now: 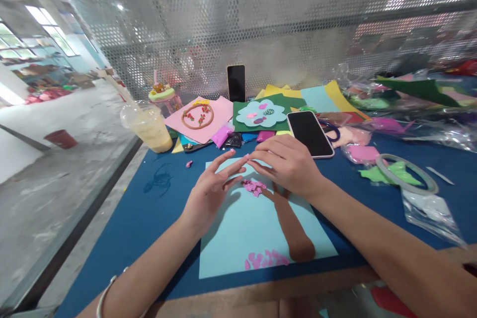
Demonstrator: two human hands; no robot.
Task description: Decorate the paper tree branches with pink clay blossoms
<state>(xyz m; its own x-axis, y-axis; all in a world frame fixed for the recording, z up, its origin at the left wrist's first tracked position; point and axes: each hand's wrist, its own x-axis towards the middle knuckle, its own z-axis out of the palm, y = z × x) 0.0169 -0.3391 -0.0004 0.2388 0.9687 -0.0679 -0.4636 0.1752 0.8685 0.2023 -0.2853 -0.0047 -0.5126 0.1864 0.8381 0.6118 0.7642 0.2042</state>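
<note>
A light blue sheet (pixel 246 228) lies on the blue table cover (pixel 156 218) in front of me. On it sits a brown clay tree trunk (pixel 294 231), with small pink clay bits (pixel 254 187) near its top and more pink pieces (pixel 266 259) at its base. My left hand (pixel 213 190) rests flat on the sheet, fingers stretched out and apart. My right hand (pixel 285 163) hovers over the top of the trunk, fingers curled down and pressed together; their tips meet my left fingertips near the sheet's far edge. Whether it pinches anything is hidden.
A black phone (pixel 310 133) lies just beyond my right hand; another phone (pixel 236 83) stands against the mesh wall. A lidded drink cup (pixel 147 128) is at the left. Coloured paper, a pink sheet with a clay ring (pixel 197 117), clay packets and a tape roll (pixel 406 174) crowd the back and right.
</note>
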